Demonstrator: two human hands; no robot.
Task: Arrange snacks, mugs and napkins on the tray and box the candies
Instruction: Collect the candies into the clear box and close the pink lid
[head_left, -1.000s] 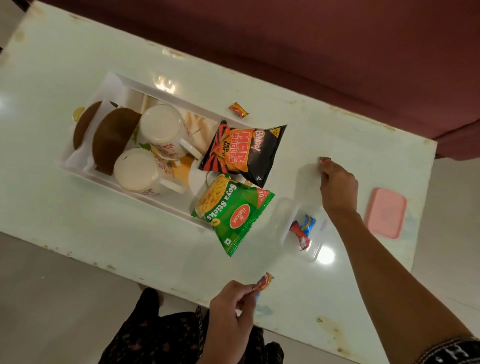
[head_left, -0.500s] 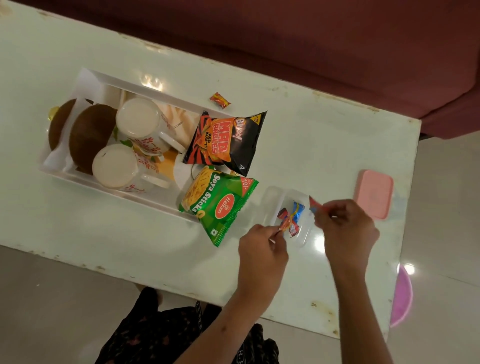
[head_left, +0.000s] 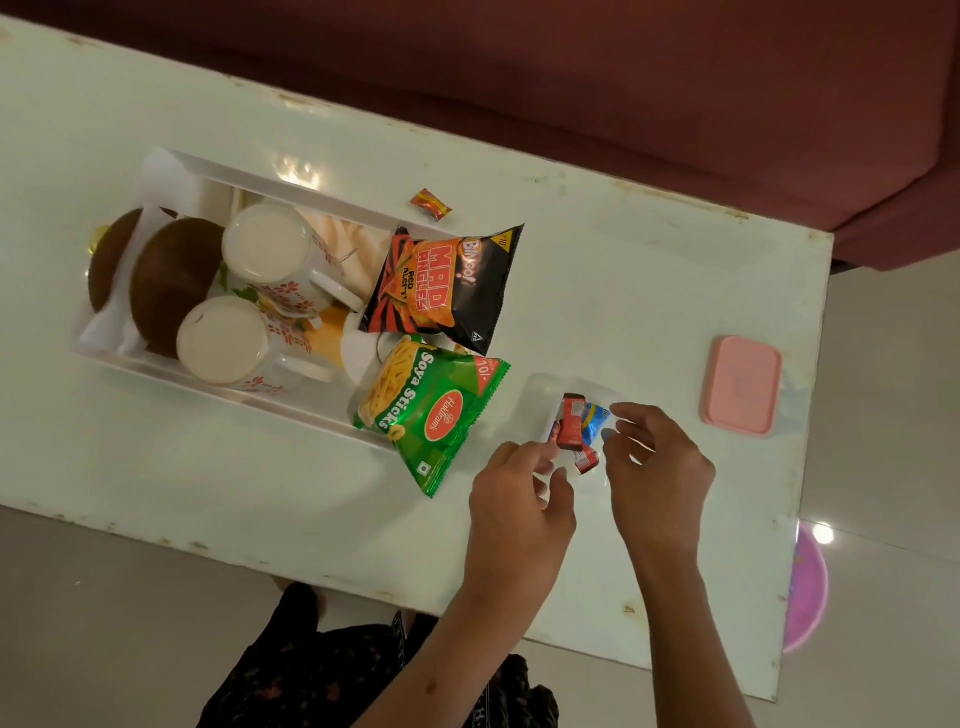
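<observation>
A clear plastic box (head_left: 540, 395) sits on the white table and holds several wrapped candies (head_left: 575, 423), red and blue. My left hand (head_left: 519, 499) hovers at the box's near left corner, fingers apart and empty. My right hand (head_left: 657, 467) is at the box's right side with fingertips near the candies, holding nothing I can see. One red-yellow candy (head_left: 431, 204) lies loose beyond the white tray (head_left: 171, 166). The tray carries two flowered mugs (head_left: 270, 260), two brown coasters (head_left: 166, 275), napkins (head_left: 353, 239), a black snack bag (head_left: 441, 286) and a green Soya Sticks bag (head_left: 431, 410).
The box's pink lid (head_left: 740, 384) lies to the right near the table edge. A maroon sofa (head_left: 675, 78) runs along the far side. A pink round object (head_left: 808, 587) is on the floor at right. My dark patterned clothing shows below the table's near edge.
Both hands brought candies to the clear box and dropped them in; the box now holds more candies. Both hands are now empty beside it.
</observation>
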